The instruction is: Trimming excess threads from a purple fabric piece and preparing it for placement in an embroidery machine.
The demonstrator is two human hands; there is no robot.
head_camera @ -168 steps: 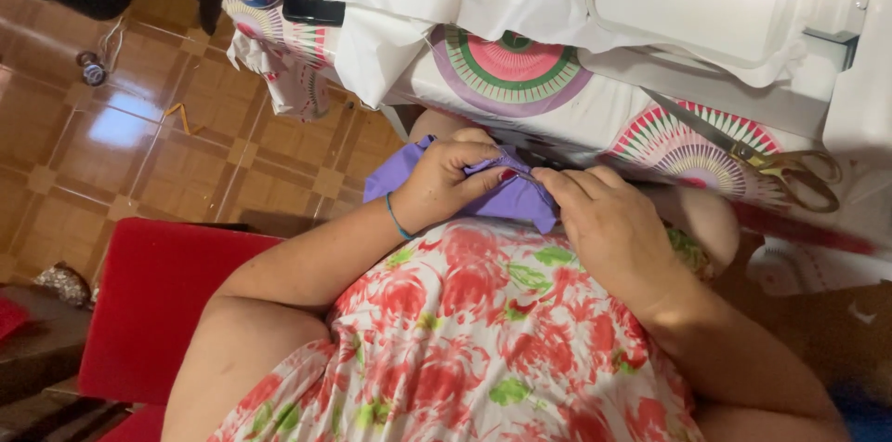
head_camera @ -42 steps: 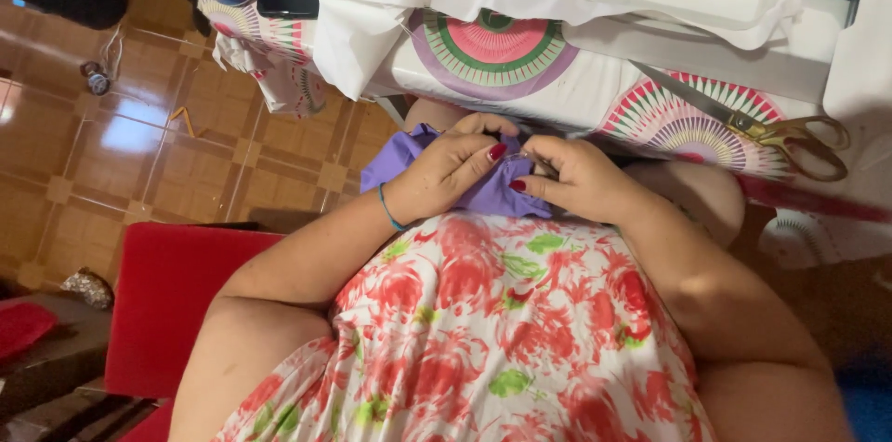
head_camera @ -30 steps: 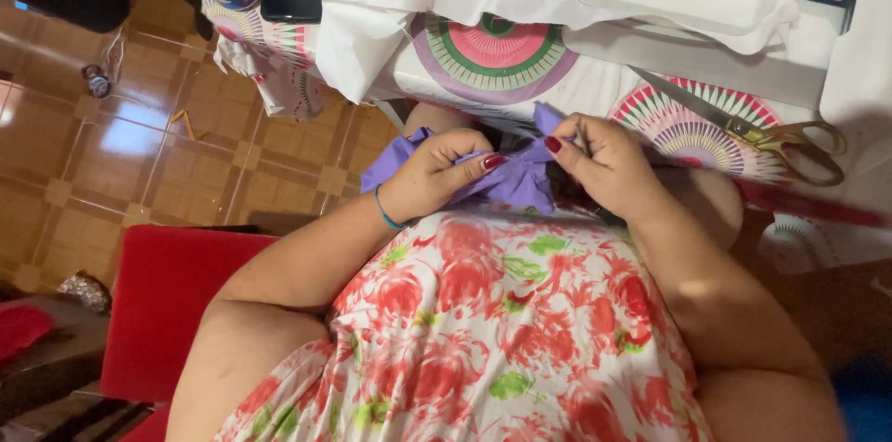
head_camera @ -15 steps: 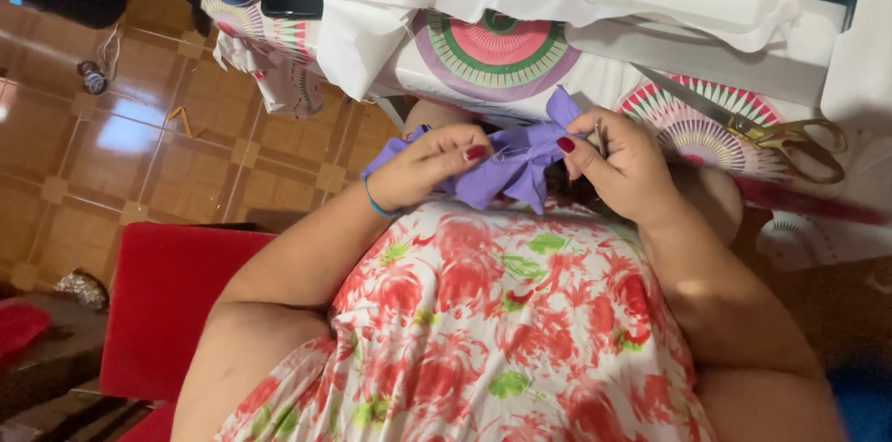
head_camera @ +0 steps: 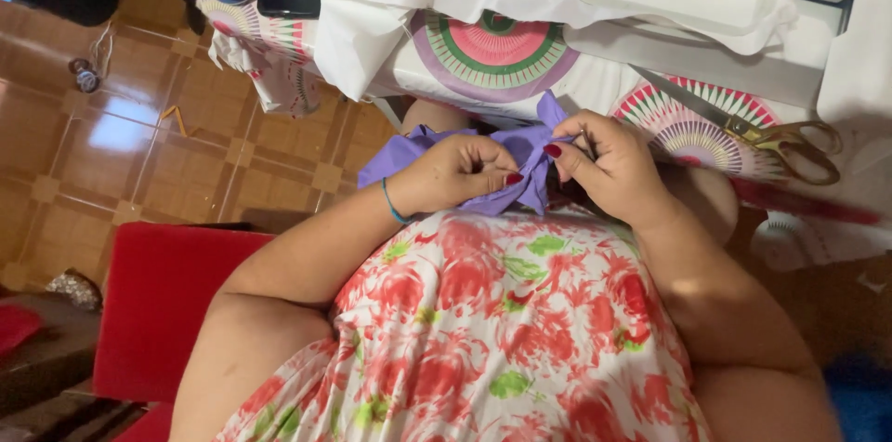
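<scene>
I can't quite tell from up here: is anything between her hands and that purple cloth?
Nothing visible. The left hand and the right hand both grip the purple cloth directly, bunched between them in front of the table edge. The scissors lie apart on the table.

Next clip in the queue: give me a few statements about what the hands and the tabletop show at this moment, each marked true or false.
1. Both hands grip the purple cloth. True: the left hand and right hand each pinch it.
2. The scissors are in the right hand. False: they lie on the table's patterned cover, untouched.
3. A blue band circles the left wrist. True.
4. The person wears a plain white top. False: it is a red floral dress.
5. The chair at the person's left is red. True.
</scene>
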